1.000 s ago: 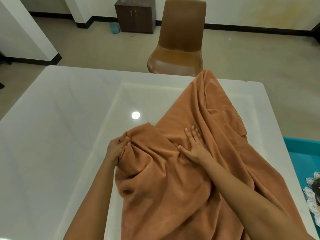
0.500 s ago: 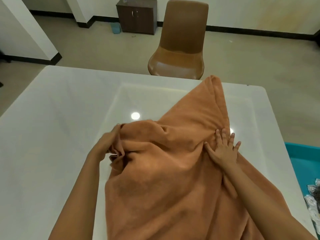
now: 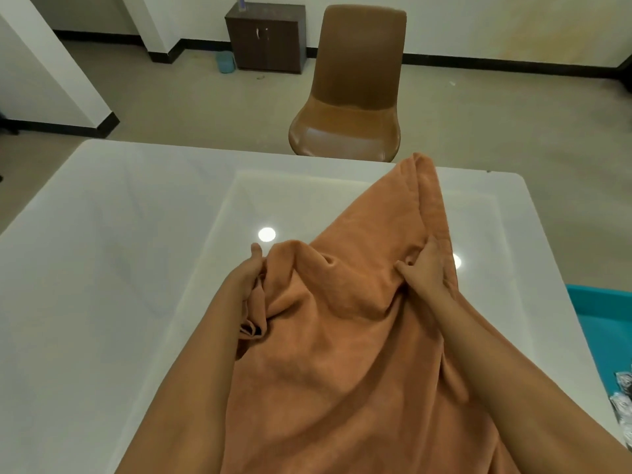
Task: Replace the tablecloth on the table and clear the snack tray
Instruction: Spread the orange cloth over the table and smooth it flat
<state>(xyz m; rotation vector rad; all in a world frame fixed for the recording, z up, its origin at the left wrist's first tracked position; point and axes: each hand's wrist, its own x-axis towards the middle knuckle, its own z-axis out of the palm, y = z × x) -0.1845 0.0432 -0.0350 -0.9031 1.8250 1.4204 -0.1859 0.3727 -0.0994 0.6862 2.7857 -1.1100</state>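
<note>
Head view: looked down over my two bare forearms onto a white table (image 3: pixel 113 268).
Tablecloth (image 3: pixel 342 354): orange, bunched and creased; lay on the table's right half in a long strip from the near edge to the far edge.
Far edge: the cloth's narrow folded end reached the table's far rim, just in front of the brown chair (image 3: pixel 349 97).
My left hand (image 3: pixel 248 275): gripped a gathered fold at the cloth's left edge, thumb up, fingers tucked into the fabric.
My right hand (image 3: pixel 427 271): pinched a ridge of cloth near its right edge, fingers curled into the fold.
Left room: bare glossy tabletop stretched wide from the cloth's left edge to the table's left rim.
Right room: a narrow bare strip of table ran beside the cloth's right edge.
Blue tray (image 3: pixel 602 323): stood past the table's right rim, partly cut off by the frame.
Background: dark cabinet (image 3: pixel 266 39) against the far wall, open floor around the chair.
</note>
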